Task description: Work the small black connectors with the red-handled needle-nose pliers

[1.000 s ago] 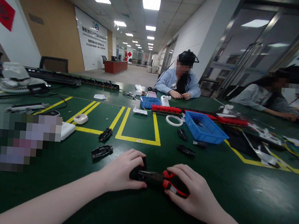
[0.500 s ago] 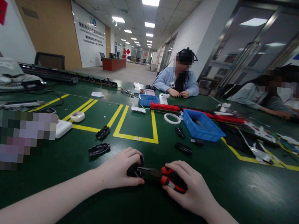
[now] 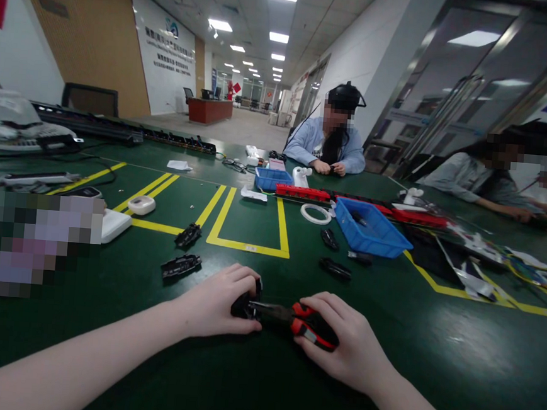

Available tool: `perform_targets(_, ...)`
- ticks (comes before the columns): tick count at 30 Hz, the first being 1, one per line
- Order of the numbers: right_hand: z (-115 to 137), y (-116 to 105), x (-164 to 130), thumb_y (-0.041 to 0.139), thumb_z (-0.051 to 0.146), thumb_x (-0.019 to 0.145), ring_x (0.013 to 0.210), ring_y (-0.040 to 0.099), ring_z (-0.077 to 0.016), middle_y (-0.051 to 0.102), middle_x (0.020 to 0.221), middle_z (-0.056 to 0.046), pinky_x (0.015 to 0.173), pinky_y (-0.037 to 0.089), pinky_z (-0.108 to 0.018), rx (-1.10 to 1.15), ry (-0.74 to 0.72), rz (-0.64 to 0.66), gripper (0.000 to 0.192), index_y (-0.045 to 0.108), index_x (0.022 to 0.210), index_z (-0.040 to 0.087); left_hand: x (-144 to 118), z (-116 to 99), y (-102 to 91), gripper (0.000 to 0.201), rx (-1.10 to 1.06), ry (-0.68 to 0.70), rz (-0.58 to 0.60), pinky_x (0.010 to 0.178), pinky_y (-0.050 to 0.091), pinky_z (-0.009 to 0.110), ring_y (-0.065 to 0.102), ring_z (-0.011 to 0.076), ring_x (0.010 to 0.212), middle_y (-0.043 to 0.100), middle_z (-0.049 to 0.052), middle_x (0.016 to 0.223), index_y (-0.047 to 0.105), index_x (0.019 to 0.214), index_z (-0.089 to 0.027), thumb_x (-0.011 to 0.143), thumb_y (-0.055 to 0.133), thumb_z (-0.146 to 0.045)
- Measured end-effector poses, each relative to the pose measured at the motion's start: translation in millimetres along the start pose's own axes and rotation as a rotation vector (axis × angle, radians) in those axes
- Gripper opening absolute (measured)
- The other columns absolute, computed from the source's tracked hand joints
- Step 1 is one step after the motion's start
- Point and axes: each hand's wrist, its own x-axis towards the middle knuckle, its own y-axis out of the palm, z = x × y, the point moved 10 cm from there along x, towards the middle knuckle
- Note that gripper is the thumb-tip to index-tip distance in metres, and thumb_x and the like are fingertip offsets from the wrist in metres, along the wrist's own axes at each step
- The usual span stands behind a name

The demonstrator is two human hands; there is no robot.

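The left hand (image 3: 221, 302) covers most of a small black part (image 3: 243, 305), so its shape is not clear. The right hand (image 3: 338, 343) hides most of the red handles of the pliers (image 3: 288, 317). A pixelated block (image 3: 31, 243) hides what lies on the counter (image 3: 455, 358) there. Both forearms are cut off by the bottom edge.

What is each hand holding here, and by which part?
Right hand grips the pliers by their red-black handles; left hand holds a small black part at the pliers' tip.
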Motion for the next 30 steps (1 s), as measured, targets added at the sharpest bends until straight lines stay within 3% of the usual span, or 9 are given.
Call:
perform_targets(10,-8,0,-3,0.068,0.035,0.083,0.087,0.07,-0.023,0.069,0.107,-0.01,0.07,0.061,-0.034,-0.099,-0.119,-0.098,0.042,0.06,0.122,0.023,3,-5,-8.0,0.036,0.059,0.073,-0.014,0.087,0.051,0.036,0.058,0.0253,0.108,0.061,0.009,0.121,0.058,0.096,-0.019,0.081,0.076,-0.045)
perform_targets(25,5,-7,-3,0.062,0.034,0.087,0.083,0.071,-0.0241,0.069,0.106,-0.01,0.068,0.061,-0.036,-0.26,-0.231,-0.178,0.035,0.061,0.12,0.022,5,-2,-7.5,0.04,0.068,0.101,0.006,0.087,0.05,0.037,0.058,0.026,0.107,0.061,0.01,0.12,0.059,0.096,-0.018,0.083,0.072,-0.053)
perform_targets(30,3,-8,-4,0.066,0.035,0.082,0.083,0.071,-0.0271,0.07,0.106,-0.009,0.066,0.062,-0.04,-0.247,-0.228,-0.19,0.042,0.062,0.122,0.024,5,-2,-6.4,0.039,0.077,0.089,0.019,0.085,0.05,0.037,0.058,0.0259,0.105,0.062,0.01,0.118,0.059,0.096,-0.018,0.083,0.072,-0.053)
